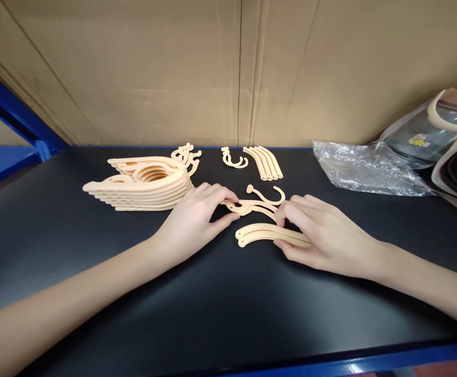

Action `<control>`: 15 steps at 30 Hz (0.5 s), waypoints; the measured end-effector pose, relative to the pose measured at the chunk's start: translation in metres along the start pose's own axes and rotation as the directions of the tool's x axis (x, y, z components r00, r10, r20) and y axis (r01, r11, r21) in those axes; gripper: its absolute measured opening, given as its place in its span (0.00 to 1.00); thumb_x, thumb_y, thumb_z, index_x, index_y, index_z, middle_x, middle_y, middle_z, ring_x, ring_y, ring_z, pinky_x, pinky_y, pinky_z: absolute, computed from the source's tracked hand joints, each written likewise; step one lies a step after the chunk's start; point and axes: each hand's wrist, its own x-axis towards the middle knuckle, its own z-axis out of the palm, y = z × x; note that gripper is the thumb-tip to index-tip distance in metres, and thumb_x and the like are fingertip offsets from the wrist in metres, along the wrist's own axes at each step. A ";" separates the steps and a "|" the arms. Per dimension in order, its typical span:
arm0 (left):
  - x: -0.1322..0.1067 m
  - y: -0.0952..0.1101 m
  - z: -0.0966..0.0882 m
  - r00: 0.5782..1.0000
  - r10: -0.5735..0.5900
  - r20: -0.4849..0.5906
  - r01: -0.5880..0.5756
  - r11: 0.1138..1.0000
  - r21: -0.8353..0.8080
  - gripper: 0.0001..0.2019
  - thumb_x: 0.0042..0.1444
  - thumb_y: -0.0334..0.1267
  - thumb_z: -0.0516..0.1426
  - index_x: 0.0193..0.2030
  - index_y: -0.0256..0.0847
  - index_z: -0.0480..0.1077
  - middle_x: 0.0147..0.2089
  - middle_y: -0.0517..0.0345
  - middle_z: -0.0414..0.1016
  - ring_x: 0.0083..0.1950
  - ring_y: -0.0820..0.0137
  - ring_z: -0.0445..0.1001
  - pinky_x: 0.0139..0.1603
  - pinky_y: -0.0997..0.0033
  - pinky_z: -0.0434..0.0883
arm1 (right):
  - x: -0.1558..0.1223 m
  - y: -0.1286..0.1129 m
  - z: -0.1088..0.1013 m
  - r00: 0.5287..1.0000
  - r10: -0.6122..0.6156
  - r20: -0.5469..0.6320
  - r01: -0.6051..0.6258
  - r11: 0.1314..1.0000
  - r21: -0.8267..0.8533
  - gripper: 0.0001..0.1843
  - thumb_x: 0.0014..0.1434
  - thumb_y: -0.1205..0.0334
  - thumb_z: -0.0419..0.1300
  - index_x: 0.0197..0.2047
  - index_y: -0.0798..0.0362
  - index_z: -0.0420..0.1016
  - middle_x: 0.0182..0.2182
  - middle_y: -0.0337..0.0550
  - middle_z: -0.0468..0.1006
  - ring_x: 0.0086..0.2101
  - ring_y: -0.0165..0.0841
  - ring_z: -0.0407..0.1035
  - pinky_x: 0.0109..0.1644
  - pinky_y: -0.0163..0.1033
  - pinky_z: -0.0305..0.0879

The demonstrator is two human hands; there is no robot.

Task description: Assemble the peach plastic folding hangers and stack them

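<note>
Hanger stack (145,195) beside left fingers (222,196); crinkled bag (373,170) right.

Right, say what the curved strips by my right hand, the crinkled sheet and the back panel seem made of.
Curved strips: probably moulded plastic, smooth, judging by even cream colour and rounded edges; painted wood possible. Crinkled sheet: likely plastic film, glossy, transparent and creased. Back panel: apparently cardboard, matt brown with fold lines.

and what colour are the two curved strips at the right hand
Pale peachy beige; the curved strips show best in the head view.
</note>
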 end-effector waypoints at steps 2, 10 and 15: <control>0.001 -0.001 -0.001 0.999 -0.048 0.009 0.048 0.994 -0.100 0.09 0.61 0.39 0.60 0.45 0.40 0.70 0.44 0.58 0.77 0.45 0.65 0.73 0.48 0.62 0.69 | -0.001 0.002 0.001 1.000 -0.003 -0.002 0.003 1.000 0.010 0.05 0.61 0.63 0.57 0.37 0.52 0.62 0.31 0.40 0.72 0.31 0.33 0.64 0.35 0.38 0.57; 0.002 -0.004 -0.001 0.996 -0.083 0.014 0.084 0.972 -0.219 0.07 0.62 0.40 0.56 0.45 0.41 0.71 0.43 0.58 0.77 0.43 0.67 0.74 0.47 0.64 0.71 | -0.001 0.007 0.001 0.996 0.048 -0.070 -0.046 0.999 0.024 0.10 0.67 0.55 0.54 0.41 0.53 0.68 0.36 0.44 0.76 0.34 0.35 0.68 0.38 0.41 0.59; 0.002 -0.006 0.000 0.999 -0.028 0.016 0.031 0.981 -0.192 0.08 0.65 0.37 0.53 0.44 0.41 0.72 0.45 0.57 0.76 0.47 0.66 0.72 0.51 0.63 0.70 | 0.000 0.023 0.003 0.978 0.154 -0.137 -0.161 0.986 -0.035 0.11 0.67 0.60 0.54 0.46 0.53 0.75 0.40 0.47 0.77 0.39 0.38 0.69 0.43 0.44 0.63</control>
